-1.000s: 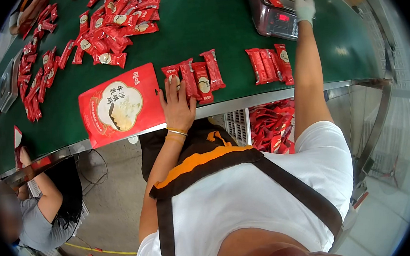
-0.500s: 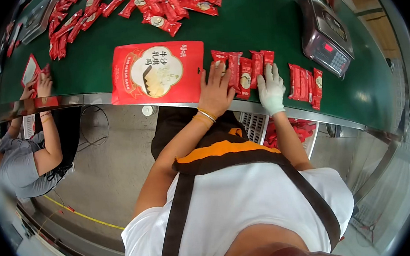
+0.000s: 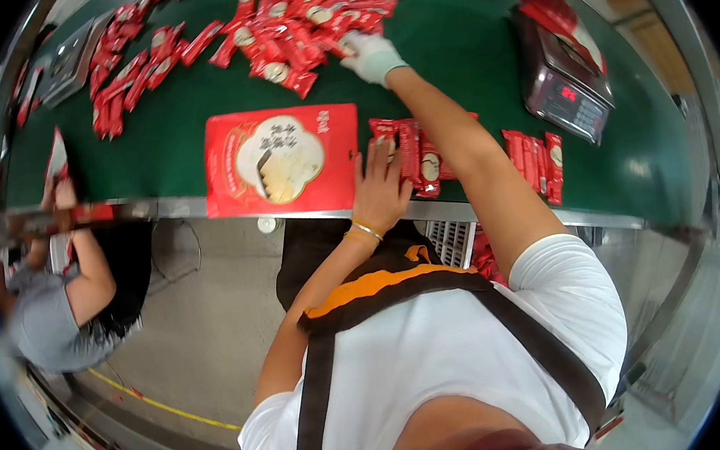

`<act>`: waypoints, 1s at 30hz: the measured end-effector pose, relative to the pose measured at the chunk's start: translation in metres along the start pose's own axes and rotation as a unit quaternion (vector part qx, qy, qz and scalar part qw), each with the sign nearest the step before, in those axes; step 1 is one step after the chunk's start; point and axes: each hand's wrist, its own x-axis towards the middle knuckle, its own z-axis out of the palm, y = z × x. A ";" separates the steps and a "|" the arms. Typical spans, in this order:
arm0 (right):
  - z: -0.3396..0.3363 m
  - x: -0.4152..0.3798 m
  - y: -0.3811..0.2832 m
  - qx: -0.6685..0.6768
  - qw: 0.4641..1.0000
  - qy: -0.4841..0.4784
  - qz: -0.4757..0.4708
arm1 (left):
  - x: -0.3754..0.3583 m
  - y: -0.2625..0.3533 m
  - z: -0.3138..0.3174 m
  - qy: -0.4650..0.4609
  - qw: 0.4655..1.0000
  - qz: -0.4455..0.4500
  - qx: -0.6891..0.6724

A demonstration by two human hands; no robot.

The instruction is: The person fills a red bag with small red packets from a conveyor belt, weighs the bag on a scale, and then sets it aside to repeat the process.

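My bare left hand lies with fingers stretched flat over the left end of a row of small red packets. Left of it is a large red pouch, flat at the table's front edge. My gloved right hand reaches far forward to a loose pile of red packets. Its fingertips touch the pile's right side, but blur hides whether they have closed on a packet. My right forearm crosses above the row and covers its right part.
A scale with a lit display stands at the right, a red pouch over its plate. Near it lies a short row of packets. A co-worker at the left holds a pouch. Below the table edge is a white crate.
My right hand has left the row of packets and moved forward and left to the pile. My left hand stays on the row. A red pouch has come over the scale.
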 end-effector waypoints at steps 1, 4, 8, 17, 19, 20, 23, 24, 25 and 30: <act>-0.004 -0.013 0.003 0.011 1.000 -0.009 -0.013 | 0.001 0.001 -0.001 -0.008 1.000 0.017 -0.010; -0.034 -0.075 0.029 0.022 0.982 0.153 -0.105 | 0.001 0.001 0.002 -0.004 1.000 0.003 0.009; -0.110 -0.161 0.103 0.006 0.951 0.302 -0.060 | 0.001 0.001 0.004 -0.017 0.999 0.013 0.027; -0.220 -0.238 0.272 -0.048 0.823 0.500 0.263 | 0.001 0.006 0.001 -0.023 0.998 0.016 0.051; -0.223 -0.226 0.284 -0.066 0.841 0.480 0.240 | 0.002 0.007 0.001 -0.024 0.998 0.013 0.055; -0.219 -0.215 0.294 -0.091 0.849 0.456 0.250 | 0.002 0.006 0.001 -0.022 0.998 0.014 0.055; -0.186 -0.185 0.351 -0.132 0.893 0.345 0.257 | 0.001 0.006 0.003 -0.016 0.999 0.016 0.049; -0.184 -0.182 0.333 -0.168 0.890 0.295 0.305 | 0.002 0.006 0.004 -0.016 0.998 0.015 0.051; -0.182 -0.178 0.312 -0.202 0.881 0.242 0.352 | 0.001 0.005 0.004 -0.016 0.998 0.013 0.053; -0.222 -0.207 0.307 -0.197 0.799 0.484 0.299 | 0.002 0.004 0.004 -0.015 0.999 0.011 0.051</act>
